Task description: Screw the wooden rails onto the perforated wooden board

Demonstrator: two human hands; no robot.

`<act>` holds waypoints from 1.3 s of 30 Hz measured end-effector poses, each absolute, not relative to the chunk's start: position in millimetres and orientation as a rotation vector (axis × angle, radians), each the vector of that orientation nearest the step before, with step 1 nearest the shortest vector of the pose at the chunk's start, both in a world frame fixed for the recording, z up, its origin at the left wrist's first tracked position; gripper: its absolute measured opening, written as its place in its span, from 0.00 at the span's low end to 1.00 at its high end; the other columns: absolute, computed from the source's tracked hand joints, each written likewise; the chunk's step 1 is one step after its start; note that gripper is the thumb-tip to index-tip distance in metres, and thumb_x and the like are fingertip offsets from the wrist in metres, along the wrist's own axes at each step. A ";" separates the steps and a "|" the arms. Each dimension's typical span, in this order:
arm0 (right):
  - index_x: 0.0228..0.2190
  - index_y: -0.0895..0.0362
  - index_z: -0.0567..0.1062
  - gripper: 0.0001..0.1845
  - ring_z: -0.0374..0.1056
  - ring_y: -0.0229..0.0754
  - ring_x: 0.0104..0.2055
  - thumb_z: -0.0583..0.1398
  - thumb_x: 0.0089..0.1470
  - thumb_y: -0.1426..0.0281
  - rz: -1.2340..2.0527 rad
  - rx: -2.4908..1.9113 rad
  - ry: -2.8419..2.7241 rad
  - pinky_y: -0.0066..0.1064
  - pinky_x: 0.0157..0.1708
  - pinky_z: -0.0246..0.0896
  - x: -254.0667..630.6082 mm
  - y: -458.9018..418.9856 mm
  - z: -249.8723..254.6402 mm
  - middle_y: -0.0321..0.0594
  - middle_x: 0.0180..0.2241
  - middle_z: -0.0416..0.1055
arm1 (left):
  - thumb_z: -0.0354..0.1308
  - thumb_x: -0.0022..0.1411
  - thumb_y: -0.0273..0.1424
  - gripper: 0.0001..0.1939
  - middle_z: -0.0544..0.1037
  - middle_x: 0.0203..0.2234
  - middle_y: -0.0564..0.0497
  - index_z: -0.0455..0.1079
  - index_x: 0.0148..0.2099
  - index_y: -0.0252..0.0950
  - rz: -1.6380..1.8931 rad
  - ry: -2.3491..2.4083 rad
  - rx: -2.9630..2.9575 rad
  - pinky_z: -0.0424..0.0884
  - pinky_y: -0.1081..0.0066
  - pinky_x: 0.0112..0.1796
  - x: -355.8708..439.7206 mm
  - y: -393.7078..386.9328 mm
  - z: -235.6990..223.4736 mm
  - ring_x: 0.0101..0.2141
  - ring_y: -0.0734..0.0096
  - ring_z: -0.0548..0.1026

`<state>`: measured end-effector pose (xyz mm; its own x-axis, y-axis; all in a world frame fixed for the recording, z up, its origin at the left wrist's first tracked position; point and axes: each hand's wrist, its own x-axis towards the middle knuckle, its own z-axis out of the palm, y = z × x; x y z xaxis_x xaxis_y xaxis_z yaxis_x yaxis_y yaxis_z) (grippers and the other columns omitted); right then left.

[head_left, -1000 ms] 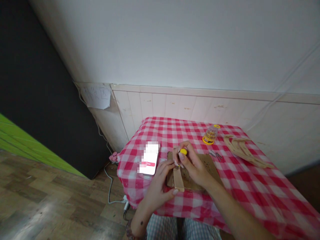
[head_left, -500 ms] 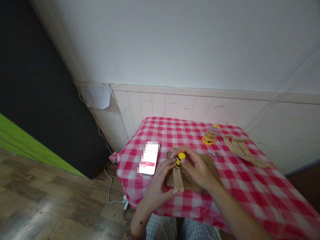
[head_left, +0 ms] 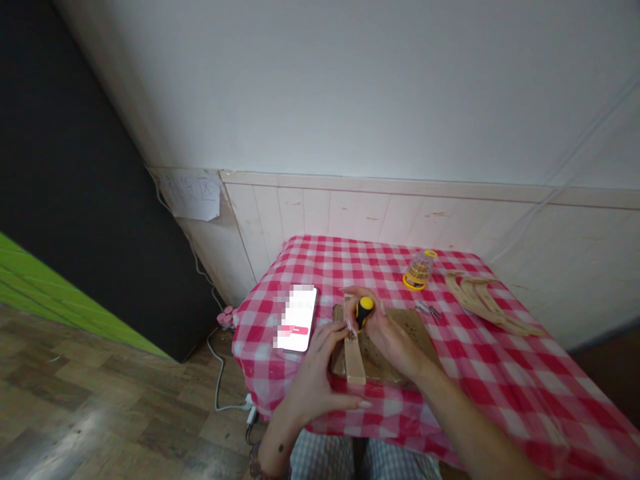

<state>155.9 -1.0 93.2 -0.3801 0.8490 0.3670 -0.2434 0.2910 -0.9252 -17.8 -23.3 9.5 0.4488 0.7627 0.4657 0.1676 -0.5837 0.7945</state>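
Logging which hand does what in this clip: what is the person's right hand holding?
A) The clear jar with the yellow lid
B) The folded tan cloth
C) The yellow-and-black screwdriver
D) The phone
C. The right hand is wrapped around the yellow-and-black screwdriver, held upright above the wooden strip.
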 end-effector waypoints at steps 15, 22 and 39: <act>0.42 0.51 0.73 0.18 0.69 0.44 0.43 0.61 0.61 0.50 1.171 -0.671 -1.699 0.38 0.46 0.65 163.5 -5.3 108.5 0.40 0.40 0.71 | 0.71 0.59 0.41 0.38 0.67 0.62 0.41 0.59 0.66 0.45 1.192 0.806 2.034 0.60 0.42 0.62 -13.0 -17.8 6.5 0.64 0.46 0.64; 0.39 0.49 0.63 0.13 0.67 0.38 0.36 0.62 0.63 0.58 1.242 -0.621 -1.616 0.34 0.40 0.65 157.2 -5.3 105.8 0.35 0.38 0.69 | 0.71 0.60 0.38 0.39 0.65 0.63 0.40 0.57 0.68 0.46 1.132 0.812 2.006 0.61 0.42 0.62 -13.7 -17.4 7.6 0.65 0.46 0.62; 0.43 0.51 0.72 0.17 0.69 0.44 0.46 0.58 0.64 0.51 1.186 -0.622 -1.749 0.41 0.49 0.65 158.6 -2.8 112.0 0.42 0.43 0.71 | 0.70 0.60 0.39 0.37 0.66 0.63 0.41 0.59 0.67 0.45 1.123 0.793 1.992 0.62 0.43 0.62 -13.3 -16.8 7.4 0.64 0.47 0.63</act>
